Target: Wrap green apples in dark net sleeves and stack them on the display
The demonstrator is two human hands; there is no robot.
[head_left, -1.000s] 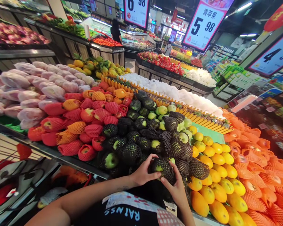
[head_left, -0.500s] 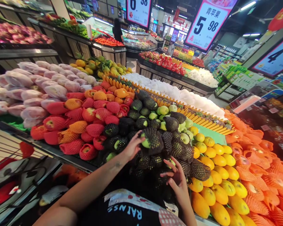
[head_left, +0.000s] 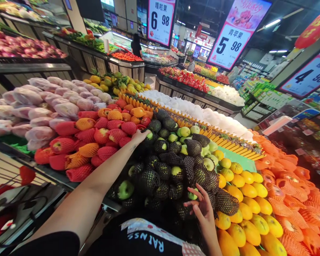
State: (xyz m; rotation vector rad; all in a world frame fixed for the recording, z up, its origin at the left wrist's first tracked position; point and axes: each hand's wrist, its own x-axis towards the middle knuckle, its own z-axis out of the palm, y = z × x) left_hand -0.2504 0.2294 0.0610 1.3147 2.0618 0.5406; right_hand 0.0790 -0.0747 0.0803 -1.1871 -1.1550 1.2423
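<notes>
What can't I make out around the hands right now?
Head view:
- Left hand: whether it grips the netted green apple; the hand's back hides that.
- Right hand: what its palm covers.
- Display's front edge: hidden by the black shirt.
- Right price sign: cut by the frame edge.

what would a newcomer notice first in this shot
A heap of green apples in black nets fills the middle, with red-netted fruit to its left and yellow fruit to its right. The left hand reaches across to a netted apple at the heap's far left edge, and the right hand hovers open at its near edge. A price sign reading 5.98 hangs overhead.
</notes>
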